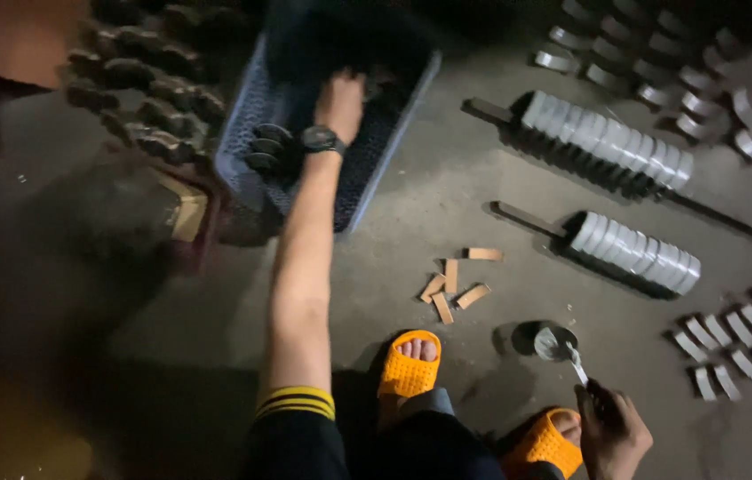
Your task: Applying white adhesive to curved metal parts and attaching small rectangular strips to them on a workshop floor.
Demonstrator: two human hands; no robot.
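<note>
1. Floor: grey concrete, dim light, everything lies on it.
2. Crate: blue plastic, tilted, around the left hand; dark rings stacked just left of the wrist.
3. Left hand's grip: reaches into the crate, fingers hidden in the dark inside, cannot tell how open or what it has; wristwatch on the wrist.
4. Two rods with silver rings: well right of the left hand, above the right hand.
5. Right hand's grip: closed round a thin tool, tip touching a small metal ring.
6. Wooden blocks: between both hands.
7. Orange slippers: left of the right hand.
</note>
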